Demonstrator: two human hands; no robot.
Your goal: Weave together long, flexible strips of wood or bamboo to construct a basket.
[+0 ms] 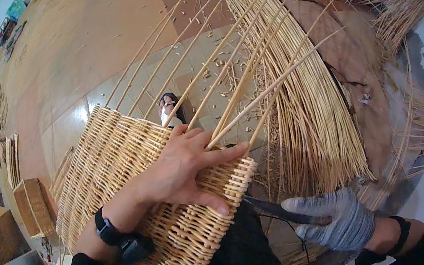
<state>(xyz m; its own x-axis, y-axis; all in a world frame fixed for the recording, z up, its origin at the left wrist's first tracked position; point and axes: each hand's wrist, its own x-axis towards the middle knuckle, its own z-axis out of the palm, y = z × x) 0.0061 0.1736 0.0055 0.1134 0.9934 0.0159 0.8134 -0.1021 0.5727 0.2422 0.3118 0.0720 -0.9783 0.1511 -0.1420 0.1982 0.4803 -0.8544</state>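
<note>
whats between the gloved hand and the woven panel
In the head view, a dark tool held in the gloved right hand spans the stretch, its tip at the woven panel's right edge; whether it touches is unclear.

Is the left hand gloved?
No: the left hand is bare on the wicker panel, while the right hand wears a grey knit glove.

We look through the left one of two wide fisheye cameras worn side by side on the head, aimed down and forward. Close below us are the woven panel (pixel 112 160) and the bare left hand (pixel 188 159); the gloved right hand (pixel 340 218) sits toward the right rim. Farther off, our view spreads across the floor (pixel 102 18), its edges bending
</note>
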